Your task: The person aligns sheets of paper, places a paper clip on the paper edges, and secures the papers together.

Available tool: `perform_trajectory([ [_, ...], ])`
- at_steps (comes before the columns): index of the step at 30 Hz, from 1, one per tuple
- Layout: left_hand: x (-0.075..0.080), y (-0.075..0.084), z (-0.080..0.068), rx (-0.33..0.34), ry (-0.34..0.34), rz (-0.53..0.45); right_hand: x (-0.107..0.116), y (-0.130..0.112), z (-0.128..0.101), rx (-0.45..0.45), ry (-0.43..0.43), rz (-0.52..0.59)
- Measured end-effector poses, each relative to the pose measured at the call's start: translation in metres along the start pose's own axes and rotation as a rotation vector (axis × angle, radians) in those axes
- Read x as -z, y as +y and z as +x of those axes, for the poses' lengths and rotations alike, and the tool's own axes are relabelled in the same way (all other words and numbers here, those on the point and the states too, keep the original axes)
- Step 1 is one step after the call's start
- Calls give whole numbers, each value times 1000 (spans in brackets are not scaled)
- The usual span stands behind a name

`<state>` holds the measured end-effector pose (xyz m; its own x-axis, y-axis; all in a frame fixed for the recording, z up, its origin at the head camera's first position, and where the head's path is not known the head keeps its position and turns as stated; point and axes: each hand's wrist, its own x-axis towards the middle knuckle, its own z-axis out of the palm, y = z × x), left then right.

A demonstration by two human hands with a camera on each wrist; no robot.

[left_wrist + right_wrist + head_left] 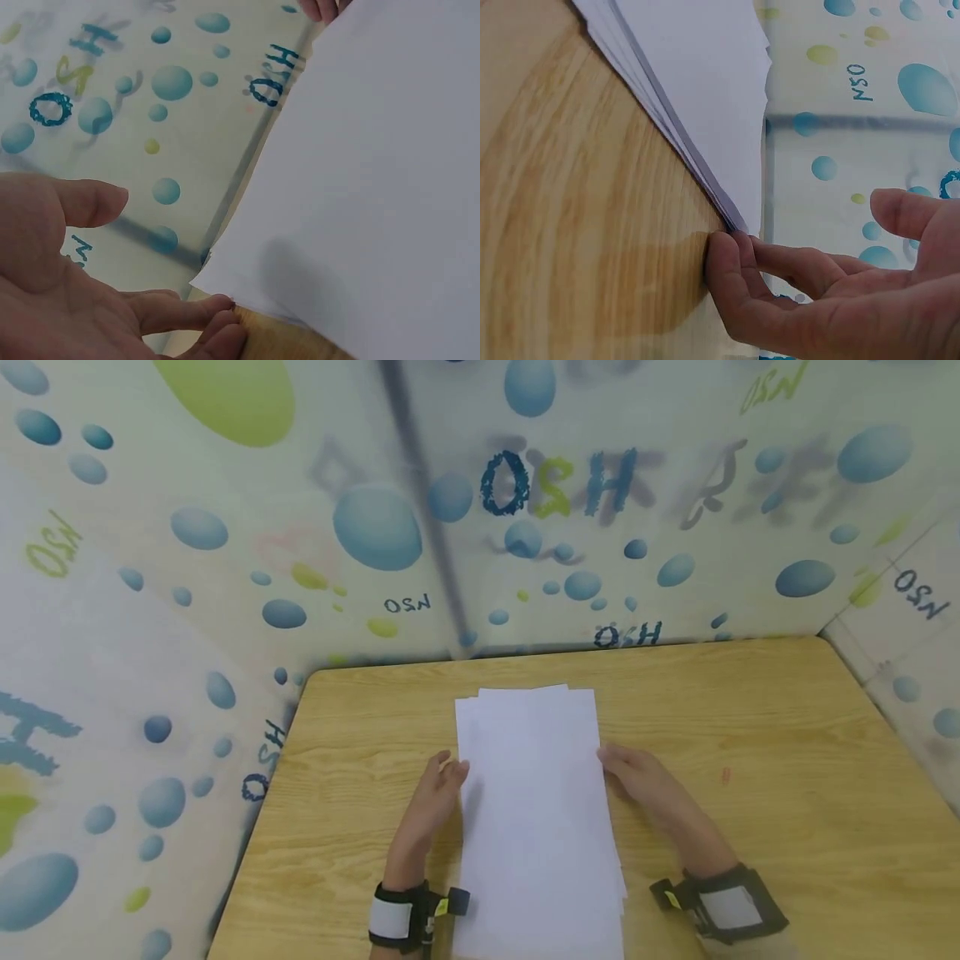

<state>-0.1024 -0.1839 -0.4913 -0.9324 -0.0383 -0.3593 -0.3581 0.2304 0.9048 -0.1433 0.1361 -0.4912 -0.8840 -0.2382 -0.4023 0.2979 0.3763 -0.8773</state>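
Paper stack (536, 810) (layered sheets show only at right wrist) between hands

Paper stack (536, 810) on the desk (787, 760), near its middle, running from the near edge toward the far wall (637, 527). Left hand (438, 793) at the stack's left edge, right hand (645, 785) at its right edge, fingertips touching the sheets. Walls behind and to both sides.

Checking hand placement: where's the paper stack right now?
Head view: the paper stack lies mid-table, between the left hand and right hand, fingertips touching its side edges.
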Motion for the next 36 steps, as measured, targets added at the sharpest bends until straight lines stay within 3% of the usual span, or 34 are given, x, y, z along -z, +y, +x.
perform_trajectory([
  [11,-5,-1,5,-4,-21,-48,-3,-3,3,27,2,15],
  [15,-4,-3,-9,-17,-43,-46,-3,1,-5,-16,20,41],
  [21,-4,-15,-41,-15,-96,-50,-3,13,-35,-23,-43,124],
  [27,-12,-18,-69,21,-123,-89,-12,17,-58,-28,-58,117],
  [31,-17,-17,-76,15,-117,-72,-20,14,-58,-11,-56,143],
  [36,-15,-18,-73,-14,-100,-47,-17,16,-54,37,-31,135],
])
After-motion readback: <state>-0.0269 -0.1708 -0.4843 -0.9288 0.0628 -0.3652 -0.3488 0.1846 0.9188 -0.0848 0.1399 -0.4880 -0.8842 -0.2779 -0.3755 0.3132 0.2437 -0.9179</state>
